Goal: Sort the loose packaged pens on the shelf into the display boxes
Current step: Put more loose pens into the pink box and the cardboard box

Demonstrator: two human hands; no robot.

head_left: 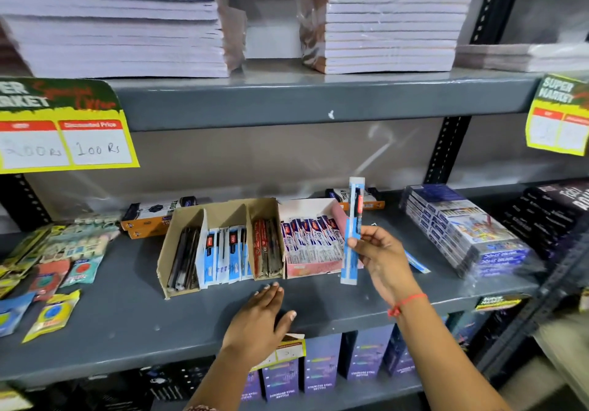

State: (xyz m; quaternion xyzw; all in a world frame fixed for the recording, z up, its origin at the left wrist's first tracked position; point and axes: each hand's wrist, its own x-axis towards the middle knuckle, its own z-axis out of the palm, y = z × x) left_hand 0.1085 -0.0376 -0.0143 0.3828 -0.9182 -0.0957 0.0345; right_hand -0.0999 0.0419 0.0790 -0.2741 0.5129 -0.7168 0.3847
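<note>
Packaged pen (351, 230): long, narrow blue-and-white sleeve with a clear window, dark pen inside, small red label near the top. Held nearly upright above the grey shelf (127, 315), pinched at mid-length between thumb and fingertips of the right hand (379, 251), in front of the pink display box (314, 267) of purple-and-white packets. Left hand (259, 318) flat on the shelf, palm down, fingers together, empty, just in front of the brown cardboard box (164, 251) with three compartments: dark pens left, blue-and-white packets middle, red packets right. Second blue packet (417, 264) lying on the shelf behind the right hand.
</note>
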